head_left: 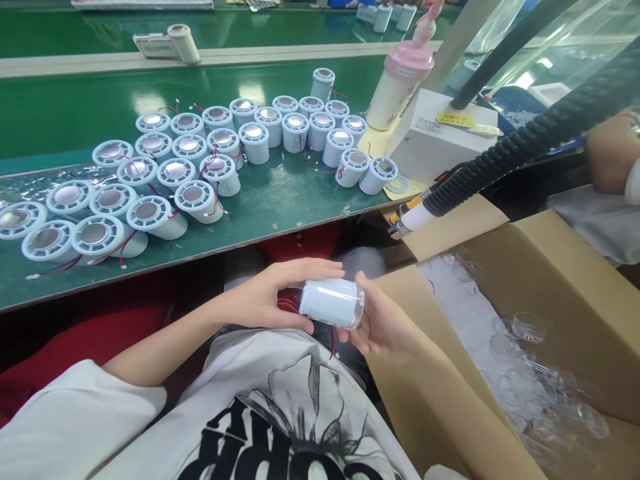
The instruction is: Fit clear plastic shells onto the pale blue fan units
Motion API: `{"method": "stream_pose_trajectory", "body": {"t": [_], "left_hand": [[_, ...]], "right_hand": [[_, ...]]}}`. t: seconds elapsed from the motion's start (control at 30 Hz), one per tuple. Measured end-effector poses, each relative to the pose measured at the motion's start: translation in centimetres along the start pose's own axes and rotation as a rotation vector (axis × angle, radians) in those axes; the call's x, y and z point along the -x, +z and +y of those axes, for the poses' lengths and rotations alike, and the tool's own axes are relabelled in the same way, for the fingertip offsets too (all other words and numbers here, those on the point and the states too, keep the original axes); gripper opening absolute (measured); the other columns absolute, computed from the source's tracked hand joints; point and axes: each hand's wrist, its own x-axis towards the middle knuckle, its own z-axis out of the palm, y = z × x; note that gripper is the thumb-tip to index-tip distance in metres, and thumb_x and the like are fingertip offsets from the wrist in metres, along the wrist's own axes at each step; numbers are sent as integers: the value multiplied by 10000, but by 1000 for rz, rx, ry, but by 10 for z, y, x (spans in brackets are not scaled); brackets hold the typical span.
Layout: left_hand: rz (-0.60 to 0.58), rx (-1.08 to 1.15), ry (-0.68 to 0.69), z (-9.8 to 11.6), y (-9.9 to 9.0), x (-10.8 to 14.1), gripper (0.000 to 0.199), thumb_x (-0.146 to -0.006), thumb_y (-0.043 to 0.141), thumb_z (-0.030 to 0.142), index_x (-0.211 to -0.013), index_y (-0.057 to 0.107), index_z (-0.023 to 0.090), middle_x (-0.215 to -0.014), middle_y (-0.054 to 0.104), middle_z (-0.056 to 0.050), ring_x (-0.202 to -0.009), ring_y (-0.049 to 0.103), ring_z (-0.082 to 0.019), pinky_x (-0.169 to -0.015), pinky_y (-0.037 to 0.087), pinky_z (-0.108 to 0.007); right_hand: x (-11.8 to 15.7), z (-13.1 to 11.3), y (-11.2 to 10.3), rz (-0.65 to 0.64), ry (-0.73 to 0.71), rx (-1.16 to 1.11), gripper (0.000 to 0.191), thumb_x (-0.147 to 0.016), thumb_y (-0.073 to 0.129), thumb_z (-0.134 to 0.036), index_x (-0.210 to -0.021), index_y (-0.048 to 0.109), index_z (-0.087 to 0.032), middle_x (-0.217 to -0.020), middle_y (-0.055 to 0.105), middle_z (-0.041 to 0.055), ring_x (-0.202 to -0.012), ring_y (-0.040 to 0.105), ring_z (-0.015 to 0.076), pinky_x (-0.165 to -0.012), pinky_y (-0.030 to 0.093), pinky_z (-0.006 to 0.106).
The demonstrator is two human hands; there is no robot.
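Note:
In front of my shirt lies a light-blue cylindrical housing (pixel 327 300), tipped onto its side between my two hands. A clear plastic cup (pixel 359 308) is fitted around its right end, and thin red and dark wires hang from its left side. My left hand (pixel 280 293) is curved around the left end, thumb below and fingers above. At the clear end, the fingers of my right hand (pixel 383 320) are closed on the cup. Several similar blue housings (pixel 193 200) with silver discs and wires stand on the green bench (pixel 280 193) beyond.
To the right, an open cardboard box (pixel 565 267) holds several clear cups (pixel 533 328). A black corrugated hose (pixel 500 153) with a metal tip slants above it. A pink-lidded bottle (pixel 400 83) stands by a white device (pixel 425 130). Another person's arm (pixel 610 153) shows at far right.

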Motion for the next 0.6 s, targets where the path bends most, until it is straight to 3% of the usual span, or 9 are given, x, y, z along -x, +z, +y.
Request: {"method": "stream_pose_trajectory", "body": {"t": [0.17,0.23,0.3,0.37,0.4,0.47,0.53,0.6], "left_hand": [[35,68,-66,3,5,0,736,-698,776,184,-1365,479,278,-1417,484,-110,-1318,450,-288,-1059,435,-400],[55,134,-143,7,7,-1,705,-713,763,188,-1354,485,279,-1379,513,-101,-1264,503,-276,-1005,484,-369],[86,214,-237,12,8,-1,669,-734,748,206,-1344,486,284,-1334,544,-87,-1185,564,-252,-948,522,-342],[109,275,-318,16,8,-2,647,-753,735,228,-1343,479,293,-1316,555,-77,-1123,600,-234,-904,542,-326],[112,292,-347,17,8,-2,644,-758,732,241,-1346,474,294,-1314,556,-75,-1104,609,-231,-889,548,-323],[97,308,-391,19,7,-2,648,-775,717,268,-1366,451,290,-1305,564,-82,-1067,626,-230,-865,555,-329],[72,292,-395,20,6,-4,665,-783,709,288,-1387,432,278,-1307,566,-94,-1055,632,-238,-868,553,-346],[46,228,-337,19,4,-5,725,-745,746,280,-1398,431,268,-1357,533,-105,-1133,595,-265,-939,521,-374]], "right_hand": [[-1,-2,-1,-48,60,-19,741,-956,28,-578,-825,606,-134,-444,549,6,-247,394,39,-234,184,93],[-4,5,-5,-61,-3,55,755,-908,70,-679,-855,594,-139,-439,523,-6,-250,374,48,-232,163,110],[-7,13,-11,8,-245,184,754,-830,193,-788,-984,575,-157,-574,605,24,-338,484,89,-259,292,146],[-7,20,-18,138,-638,404,728,-761,455,-779,-1204,497,-203,-940,681,102,-679,674,187,-494,551,259],[-6,23,-21,191,-840,554,691,-761,590,-678,-1281,450,-246,-1150,634,123,-924,672,235,-703,592,336],[-3,24,-26,236,-1137,863,581,-812,700,-366,-1328,435,-331,-1402,482,90,-1251,507,263,-1001,478,432],[0,24,-29,214,-1220,1011,521,-837,667,-179,-1295,495,-356,-1439,460,54,-1316,445,252,-1062,425,443],[2,23,-28,177,-1115,886,538,-836,677,-194,-1315,491,-350,-1400,513,52,-1260,511,238,-1019,478,400]]}}
